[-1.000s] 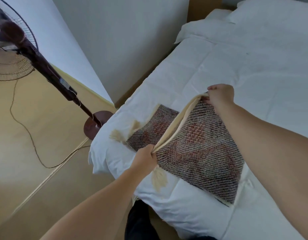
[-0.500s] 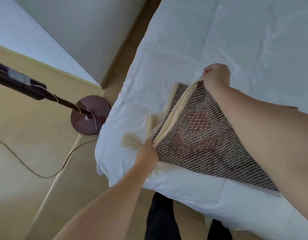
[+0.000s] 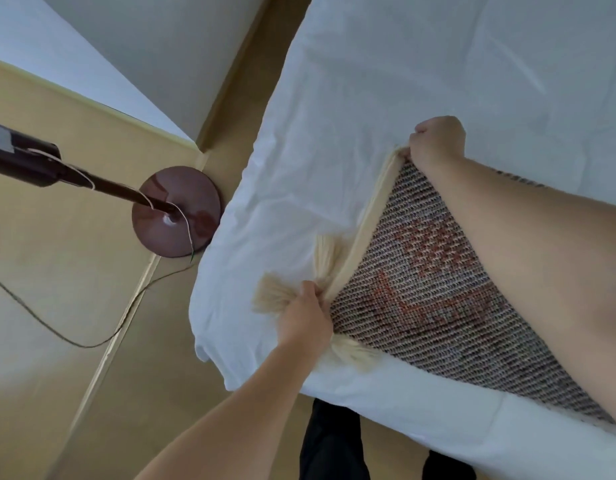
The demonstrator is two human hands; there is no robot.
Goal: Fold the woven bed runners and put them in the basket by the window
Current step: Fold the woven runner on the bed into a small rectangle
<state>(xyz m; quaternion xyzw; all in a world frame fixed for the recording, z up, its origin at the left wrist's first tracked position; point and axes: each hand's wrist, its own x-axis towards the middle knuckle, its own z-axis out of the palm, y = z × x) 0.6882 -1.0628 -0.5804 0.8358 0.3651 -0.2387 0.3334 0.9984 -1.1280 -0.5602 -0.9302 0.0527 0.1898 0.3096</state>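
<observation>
A woven bed runner (image 3: pixel 417 299), dark with a reddish pattern, cream edging and cream tassels, lies folded near the corner of the white bed (image 3: pixel 386 98). My left hand (image 3: pixel 306 317) pinches the near corner of its cream edge, beside the tassels. My right hand (image 3: pixel 434 140) grips the far corner of the same edge, fist closed on the cloth. My right forearm covers much of the runner's right side. No basket is in view.
A dark-red standing fan's round base (image 3: pixel 176 211) sits on the wooden floor against the bed's corner, its pole (image 3: pixel 39 164) slanting left. A thin cord (image 3: pixel 102 336) trails over the floor. A grey wall panel (image 3: pixel 154 50) stands behind. My dark-trousered legs (image 3: pixel 334 441) are at the bed's edge.
Both hands carried the top layer's cream edge leftward over the lower layer, which is now covered. The camera tilted down, so the pillows and the fan's head left the view.
</observation>
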